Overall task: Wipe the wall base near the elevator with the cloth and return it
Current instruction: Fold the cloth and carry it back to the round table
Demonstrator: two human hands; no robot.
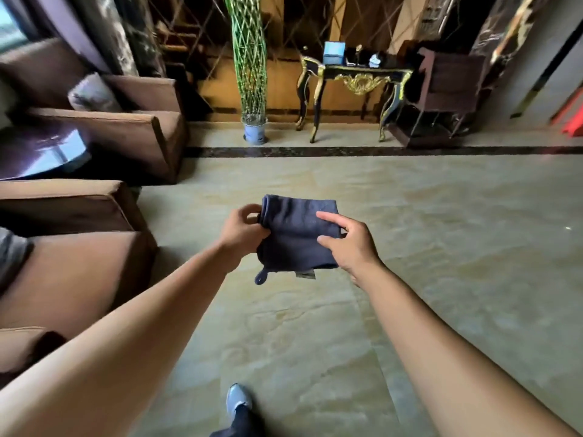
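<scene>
Cloth held up in both hands over the lobby floor

Cloth (298, 234), dark blue and folded to a rough square, sits in mid-air between both outstretched arms, well above the pale marble floor (441, 247). Left hand (241, 230) pinches its left edge, thumb and fingers closed on the fabric. Right hand (351, 241) grips the right edge, with the forefinger laid flat across the top face. A small loop and a tag dangle from the cloth's near edge. One grey shoe (238, 402) shows near, at the bottom. Brown armchairs (104, 134) line the left side. Far across the floor stand a potted plant (254, 129) and, to its right, a black and gold table (353, 80)
</scene>
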